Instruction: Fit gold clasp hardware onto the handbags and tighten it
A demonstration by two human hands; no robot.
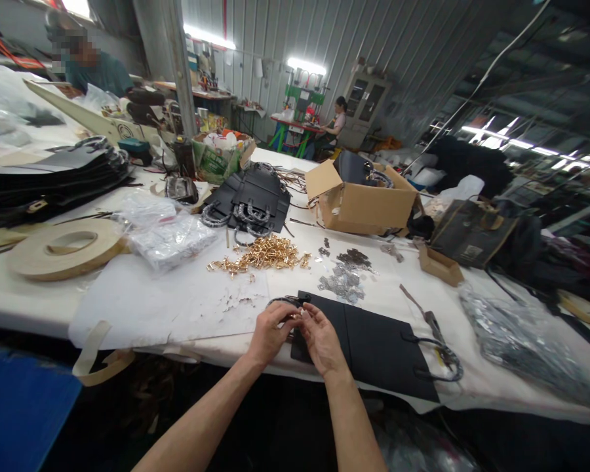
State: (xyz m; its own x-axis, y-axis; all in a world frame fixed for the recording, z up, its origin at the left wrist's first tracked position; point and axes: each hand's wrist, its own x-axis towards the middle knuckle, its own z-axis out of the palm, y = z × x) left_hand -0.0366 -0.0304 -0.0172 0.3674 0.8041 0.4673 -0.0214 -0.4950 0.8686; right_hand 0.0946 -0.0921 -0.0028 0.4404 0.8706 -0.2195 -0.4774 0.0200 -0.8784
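My left hand [271, 333] and my right hand [322, 337] meet over the near end of a black bag panel [373, 337]. The fingertips of both are pinched together around something small and pale or shiny, too small to name. The panel lies flat on the white-covered table, with a wrapped handle [452, 367] at its right end. Part of another handle [285, 300] shows behind my left fingers. Beyond my hands is a heap of gold metal fittings [273, 252]. To its right lie thin silver plates [343, 282] and a darker pile of small pieces [354, 257].
Black bag panels with handles [255, 190] are stacked behind the fittings. A cardboard box [366, 206] stands at the back right. On the left are a tape roll [69, 249] and plastic bags [170, 236]. A tool [432, 324] lies right of the panel. Two people sit farther off.
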